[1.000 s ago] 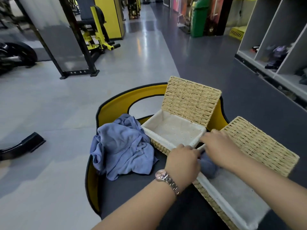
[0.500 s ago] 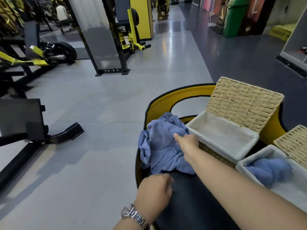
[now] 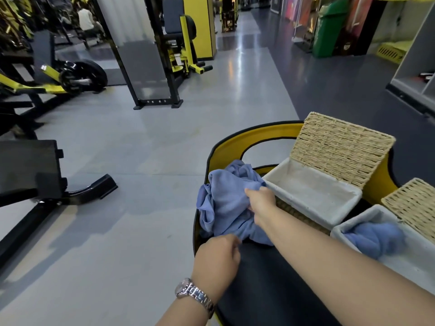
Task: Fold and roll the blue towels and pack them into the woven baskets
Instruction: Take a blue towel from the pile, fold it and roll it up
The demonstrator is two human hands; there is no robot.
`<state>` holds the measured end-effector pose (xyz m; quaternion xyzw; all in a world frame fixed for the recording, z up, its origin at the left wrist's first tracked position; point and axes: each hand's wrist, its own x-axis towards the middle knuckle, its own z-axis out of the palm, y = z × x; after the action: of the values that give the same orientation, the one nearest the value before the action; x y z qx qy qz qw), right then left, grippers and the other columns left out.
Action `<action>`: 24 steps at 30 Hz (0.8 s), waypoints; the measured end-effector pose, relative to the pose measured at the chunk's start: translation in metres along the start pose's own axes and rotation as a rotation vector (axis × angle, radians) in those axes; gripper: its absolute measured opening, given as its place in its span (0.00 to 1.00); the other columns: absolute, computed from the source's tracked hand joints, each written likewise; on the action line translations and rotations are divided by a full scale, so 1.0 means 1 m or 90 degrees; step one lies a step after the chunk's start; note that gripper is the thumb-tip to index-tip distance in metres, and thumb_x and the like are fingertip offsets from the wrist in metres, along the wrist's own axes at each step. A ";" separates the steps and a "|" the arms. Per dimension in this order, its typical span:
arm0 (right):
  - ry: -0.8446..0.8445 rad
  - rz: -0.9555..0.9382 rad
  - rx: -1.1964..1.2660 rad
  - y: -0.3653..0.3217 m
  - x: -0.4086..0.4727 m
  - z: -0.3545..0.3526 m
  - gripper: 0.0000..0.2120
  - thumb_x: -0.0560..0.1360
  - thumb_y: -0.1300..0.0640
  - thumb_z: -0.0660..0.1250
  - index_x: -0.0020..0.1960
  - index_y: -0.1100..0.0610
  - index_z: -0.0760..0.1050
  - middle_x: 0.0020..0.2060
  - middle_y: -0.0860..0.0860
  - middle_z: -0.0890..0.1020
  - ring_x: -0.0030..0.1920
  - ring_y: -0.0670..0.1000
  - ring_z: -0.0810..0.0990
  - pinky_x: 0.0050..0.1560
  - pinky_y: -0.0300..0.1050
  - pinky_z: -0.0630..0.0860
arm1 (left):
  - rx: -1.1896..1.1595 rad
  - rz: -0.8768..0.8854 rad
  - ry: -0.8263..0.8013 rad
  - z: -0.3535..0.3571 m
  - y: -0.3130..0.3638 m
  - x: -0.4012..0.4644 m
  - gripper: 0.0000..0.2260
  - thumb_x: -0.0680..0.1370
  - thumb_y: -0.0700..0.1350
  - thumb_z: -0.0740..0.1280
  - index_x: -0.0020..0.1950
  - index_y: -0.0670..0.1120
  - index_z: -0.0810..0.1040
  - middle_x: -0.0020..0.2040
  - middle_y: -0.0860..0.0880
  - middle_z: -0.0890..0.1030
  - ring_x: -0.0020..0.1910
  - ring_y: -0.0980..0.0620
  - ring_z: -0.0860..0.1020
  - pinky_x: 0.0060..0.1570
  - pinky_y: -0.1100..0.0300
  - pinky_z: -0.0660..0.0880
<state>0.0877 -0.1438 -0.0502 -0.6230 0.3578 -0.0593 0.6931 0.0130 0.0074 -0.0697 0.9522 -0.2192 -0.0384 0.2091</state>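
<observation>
Now it's pick-up time, I'd say: the left hand [image 3: 217, 256] pinches the near hem of the crumpled, soft blue towel [image 3: 227, 203] on the black padded seat [image 3: 270, 285], the right hand [image 3: 261, 200] bunches its middle. Next comes lifting and shaking it flat; beyond, one rolled blue towel [image 3: 374, 238] sits in the nearer cloth-lined woven basket [image 3: 412, 262], the farther straw basket [image 3: 313, 191] holds nothing

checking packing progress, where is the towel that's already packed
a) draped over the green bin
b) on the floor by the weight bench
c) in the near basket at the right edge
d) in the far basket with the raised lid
c: a bunched blue towel lies inside the white liner of the near basket, while the far basket shows only bare liner and the other blue towel sits loose under both hands.
</observation>
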 end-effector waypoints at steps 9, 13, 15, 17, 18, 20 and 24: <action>-0.141 -0.264 -0.378 0.025 -0.107 -0.150 0.12 0.76 0.66 0.60 0.50 0.52 0.78 0.41 0.46 0.79 0.42 0.44 0.76 0.46 0.37 0.71 | -0.054 -0.067 0.033 0.001 0.012 -0.005 0.14 0.77 0.44 0.60 0.62 0.47 0.67 0.56 0.45 0.77 0.48 0.42 0.79 0.39 0.52 0.73; -0.383 -0.139 -0.668 0.063 -0.133 -0.221 0.19 0.69 0.68 0.61 0.34 0.45 0.77 0.41 0.49 0.84 0.44 0.42 0.80 0.51 0.38 0.75 | -0.036 -0.069 -0.104 0.026 0.016 -0.024 0.17 0.78 0.44 0.58 0.67 0.46 0.64 0.59 0.42 0.78 0.55 0.41 0.78 0.50 0.50 0.75; -0.560 0.010 -0.869 0.075 -0.145 -0.240 0.11 0.70 0.60 0.65 0.39 0.45 0.81 0.39 0.45 0.84 0.41 0.40 0.80 0.46 0.38 0.77 | -0.039 -0.070 -0.151 0.034 0.020 -0.031 0.16 0.79 0.47 0.57 0.67 0.47 0.66 0.58 0.43 0.79 0.55 0.42 0.78 0.51 0.52 0.75; -0.546 0.024 -0.946 0.079 -0.145 -0.242 0.09 0.71 0.48 0.69 0.47 0.52 0.81 0.32 0.42 0.79 0.36 0.39 0.77 0.39 0.34 0.72 | -0.039 -0.081 -0.165 0.038 0.024 -0.034 0.14 0.79 0.51 0.56 0.62 0.48 0.71 0.55 0.44 0.80 0.52 0.44 0.79 0.50 0.52 0.75; -0.451 -0.027 -0.928 0.081 -0.139 -0.238 0.12 0.71 0.45 0.69 0.44 0.53 0.80 0.32 0.43 0.77 0.36 0.41 0.77 0.38 0.34 0.70 | -0.039 -0.093 -0.161 0.038 0.027 -0.033 0.13 0.79 0.53 0.57 0.58 0.48 0.73 0.53 0.45 0.81 0.51 0.45 0.79 0.48 0.53 0.76; -0.240 -0.137 -0.822 0.078 -0.121 -0.221 0.09 0.73 0.48 0.66 0.37 0.49 0.72 0.38 0.46 0.78 0.42 0.47 0.78 0.38 0.38 0.69 | -0.043 -0.117 -0.143 0.039 0.030 -0.031 0.16 0.77 0.57 0.61 0.56 0.47 0.71 0.50 0.47 0.82 0.49 0.46 0.80 0.44 0.55 0.76; -0.072 -0.161 -0.697 0.085 -0.071 -0.177 0.10 0.78 0.58 0.60 0.57 0.60 0.72 0.53 0.58 0.78 0.56 0.58 0.77 0.51 0.46 0.71 | 0.038 -0.105 -0.171 0.045 0.032 -0.029 0.25 0.71 0.63 0.67 0.56 0.45 0.69 0.50 0.46 0.80 0.48 0.46 0.79 0.38 0.58 0.70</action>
<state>-0.0965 -0.2333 -0.0915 -0.9319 0.2212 0.0859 0.2744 -0.0332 -0.0237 -0.0975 0.9590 -0.1676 -0.1759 0.1456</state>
